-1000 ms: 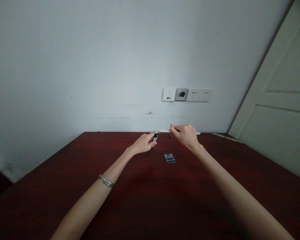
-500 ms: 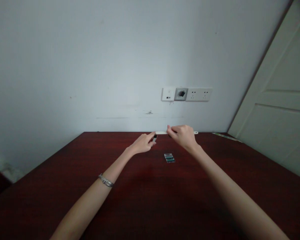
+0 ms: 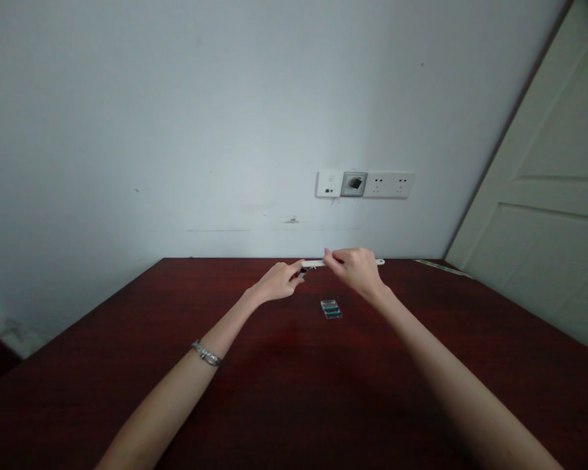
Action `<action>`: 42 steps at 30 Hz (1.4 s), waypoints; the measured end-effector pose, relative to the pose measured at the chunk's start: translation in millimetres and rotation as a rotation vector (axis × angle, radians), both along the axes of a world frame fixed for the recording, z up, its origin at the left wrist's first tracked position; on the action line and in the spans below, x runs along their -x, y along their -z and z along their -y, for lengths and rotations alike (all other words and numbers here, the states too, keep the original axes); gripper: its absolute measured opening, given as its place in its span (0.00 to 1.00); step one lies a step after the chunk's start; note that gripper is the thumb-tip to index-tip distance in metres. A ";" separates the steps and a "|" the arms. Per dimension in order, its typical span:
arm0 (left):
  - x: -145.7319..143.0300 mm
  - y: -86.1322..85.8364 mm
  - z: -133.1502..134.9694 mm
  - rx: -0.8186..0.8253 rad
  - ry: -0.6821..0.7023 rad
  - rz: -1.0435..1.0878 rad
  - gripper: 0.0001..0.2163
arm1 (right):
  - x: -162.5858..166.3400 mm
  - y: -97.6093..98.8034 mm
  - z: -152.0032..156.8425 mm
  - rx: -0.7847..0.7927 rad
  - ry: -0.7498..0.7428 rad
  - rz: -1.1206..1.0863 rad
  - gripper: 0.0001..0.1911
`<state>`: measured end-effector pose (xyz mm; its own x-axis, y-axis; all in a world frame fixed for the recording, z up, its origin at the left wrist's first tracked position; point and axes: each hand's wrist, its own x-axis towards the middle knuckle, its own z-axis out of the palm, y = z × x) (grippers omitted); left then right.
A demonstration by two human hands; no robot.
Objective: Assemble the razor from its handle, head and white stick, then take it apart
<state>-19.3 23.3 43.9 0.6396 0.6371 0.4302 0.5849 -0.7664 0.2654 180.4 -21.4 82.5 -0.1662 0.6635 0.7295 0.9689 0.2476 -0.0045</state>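
Observation:
A slim white handle (image 3: 313,264) with a hole at its right end lies level across both hands, above the far part of the table. My right hand (image 3: 357,267) is closed around its middle. At the left end, my left hand (image 3: 280,282) pinches a small black and grey piece (image 3: 302,273) between thumb and fingers. The fingers partly hide this piece, so its kind and how it joins the handle do not show clearly. Nearer to me, below the gap between the hands, a small clear plastic case (image 3: 331,309) with teal strips lies on the table.
The dark red wooden table (image 3: 294,391) ends at a pale wall (image 3: 225,130) with sockets (image 3: 389,185) and a switch plate (image 3: 328,185). A thin patterned strip (image 3: 443,267) lies at the far right edge, beside a white panelled door (image 3: 558,196).
The handle has dipped slightly at its right end, and my right hand sits a little lower and further left. Small specks now show just under the handle near my left fingers.

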 end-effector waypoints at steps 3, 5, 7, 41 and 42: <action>3.3 -2.4 0.6 0.011 0.029 0.045 0.10 | -12.2 6.4 -6.6 0.024 0.050 -0.018 0.28; 5.5 -3.0 0.3 0.021 0.042 0.076 0.09 | -17.0 7.7 -8.8 0.026 0.079 -0.042 0.28; 6.1 -2.5 -0.3 0.016 0.039 0.072 0.10 | -15.4 6.3 -7.0 0.015 0.070 -0.080 0.28; 0.6 -15.9 8.9 0.591 0.229 0.445 0.11 | -42.5 -11.4 6.3 0.228 -0.014 -0.071 0.31; 0.1 -14.3 7.7 0.637 0.234 0.458 0.11 | -40.2 -12.3 7.1 0.235 -0.041 -0.078 0.30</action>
<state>-19.4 15.6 58.1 0.6350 0.7195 0.2812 0.1569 -0.4765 0.8651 220.6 -28.4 94.8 -0.1458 0.8102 0.5677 0.9526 0.2699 -0.1405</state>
